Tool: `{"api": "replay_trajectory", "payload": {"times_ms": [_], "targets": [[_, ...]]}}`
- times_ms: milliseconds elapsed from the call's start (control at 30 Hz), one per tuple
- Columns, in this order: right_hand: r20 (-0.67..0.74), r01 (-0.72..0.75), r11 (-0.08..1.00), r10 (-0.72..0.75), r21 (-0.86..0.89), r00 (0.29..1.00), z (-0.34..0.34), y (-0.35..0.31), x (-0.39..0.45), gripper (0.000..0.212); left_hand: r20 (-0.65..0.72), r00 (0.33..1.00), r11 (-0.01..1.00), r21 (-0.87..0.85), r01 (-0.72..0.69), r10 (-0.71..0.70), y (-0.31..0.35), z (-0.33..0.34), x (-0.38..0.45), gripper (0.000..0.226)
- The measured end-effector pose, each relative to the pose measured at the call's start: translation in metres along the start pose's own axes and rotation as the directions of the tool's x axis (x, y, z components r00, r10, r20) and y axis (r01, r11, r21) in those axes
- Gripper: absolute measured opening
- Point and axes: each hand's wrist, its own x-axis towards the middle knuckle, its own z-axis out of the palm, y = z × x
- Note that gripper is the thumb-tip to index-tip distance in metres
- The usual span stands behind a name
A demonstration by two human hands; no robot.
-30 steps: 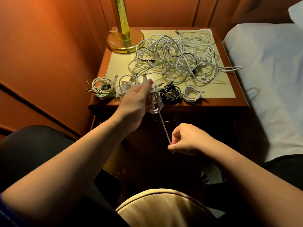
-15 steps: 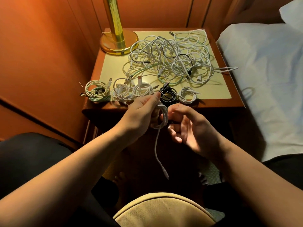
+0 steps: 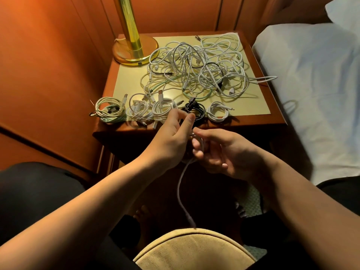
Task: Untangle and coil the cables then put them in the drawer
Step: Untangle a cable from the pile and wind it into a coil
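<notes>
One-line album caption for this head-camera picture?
Both hands, left and right, wind a white cable before a nightstand of tangled cables.

Nightstand (image 3: pixel 276 121), tangled cables (image 3: pixel 194 69), coils (image 3: pixel 110 111), lamp (image 3: pixel 134 53)

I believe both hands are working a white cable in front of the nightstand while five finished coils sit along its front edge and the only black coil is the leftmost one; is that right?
Nearly. The head view shows the black coil is second from the right in the row, not leftmost; the leftmost coil is white with a green tint. The rest holds: the left hand and right hand hold the white cable before the nightstand.
</notes>
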Motion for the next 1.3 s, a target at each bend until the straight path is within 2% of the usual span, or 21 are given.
{"api": "replay_trajectory", "payload": {"times_ms": [67, 167, 267, 333, 400, 467, 533, 600, 667, 700, 767, 867, 933, 1000, 1133, 1200, 1300], "targets": [[0.014, -0.061, 0.998, 0.060, 0.032, 0.998, 0.002, 0.001, 0.002, 0.034, -0.021, 0.997, 0.995, 0.073, 0.073, -0.072, -0.001, -0.004, 0.001, 0.027], [-0.054, -0.046, 0.998, 0.048, 0.037, 0.997, 0.003, 0.003, 0.004, 0.037, -0.051, 0.998, 0.992, 0.123, 0.030, -0.024, -0.004, -0.007, 0.002, 0.027], [-0.138, 0.006, 0.997, 0.004, 0.072, 0.990, 0.002, -0.001, 0.002, 0.045, -0.026, 0.998, 0.998, 0.017, -0.064, 0.064, -0.004, -0.006, 0.003, 0.022], [-0.172, 0.046, 0.987, -0.019, 0.154, 0.985, -0.006, -0.007, -0.001, 0.044, -0.029, 0.999, 0.998, -0.040, -0.046, 0.045, -0.003, -0.011, 0.002, 0.021], [-0.190, 0.103, 0.966, -0.058, 0.238, 0.980, -0.017, -0.013, -0.004, 0.043, -0.042, 0.997, 0.995, 0.089, -0.054, 0.057, -0.004, -0.023, 0.004, 0.020], [-0.226, 0.162, 0.949, -0.101, 0.271, 0.969, -0.025, -0.017, -0.006, 0.042, -0.007, 0.986, 0.930, 0.334, -0.153, 0.165, -0.004, -0.031, 0.002, 0.015], [-0.267, 0.207, 0.938, -0.131, 0.278, 0.955, -0.028, -0.017, -0.006, 0.041, 0.002, 0.975, 0.879, 0.432, -0.202, 0.223, -0.003, -0.031, -0.001, 0.031], [-0.291, 0.236, 0.928, -0.150, 0.288, 0.945, -0.028, -0.016, -0.004, 0.041, 0.022, 0.994, 0.885, 0.453, -0.105, 0.107, -0.001, -0.026, -0.003, 0.055], [-0.295, 0.251, 0.919, -0.159, 0.305, 0.942, -0.028, -0.014, -0.003, 0.041, 0.048, 0.981, 0.836, 0.532, 0.132, -0.186, -0.001, -0.023, -0.004, 0.070], [-0.292, 0.252, 0.915, -0.159, 0.315, 0.943, -0.029, -0.014, -0.002, 0.041, 0.049, 0.936, 0.797, 0.541, 0.269, -0.350, -0.003, -0.021, -0.003, 0.074], [-0.278, 0.242, 0.915, -0.153, 0.322, 0.948, -0.029, -0.013, -0.002, 0.041, 0.065, 0.804, 0.744, 0.430, 0.512, -0.591, -0.009, -0.014, -0.002, 0.075], [-0.256, 0.207, 0.923, -0.126, 0.323, 0.959, -0.027, -0.011, -0.001, 0.041, 0.178, 0.688, 0.711, 0.190, 0.677, -0.703, -0.016, -0.001, 0.001, 0.054], [-0.247, 0.187, 0.933, -0.111, 0.308, 0.963, -0.028, -0.009, 0.000, 0.041, 0.248, 0.673, 0.704, 0.062, 0.707, -0.697, -0.014, 0.004, 0.000, 0.037], [-0.242, 0.178, 0.939, -0.107, 0.294, 0.964, -0.029, -0.010, -0.001, 0.041, 0.273, 0.710, 0.737, -0.004, 0.676, -0.649, -0.015, 0.003, 0.000, 0.032], [-0.251, 0.185, 0.938, -0.112, 0.293, 0.961, -0.033, -0.016, -0.004, 0.041, 0.240, 0.846, 0.871, -0.005, 0.491, -0.475, -0.019, -0.009, 0.005, 0.028], [-0.271, 0.188, 0.941, -0.110, 0.281, 0.956, -0.035, -0.018, -0.005, 0.041, 0.306, 0.877, 0.916, -0.036, 0.399, -0.370, -0.015, -0.015, 0.008, 0.023], [-0.319, 0.167, 0.957, -0.086, 0.238, 0.944, -0.039, -0.017, -0.004, 0.042, 0.404, 0.898, 0.940, -0.202, 0.274, -0.174, -0.009, -0.021, 0.010, 0.025]]}}
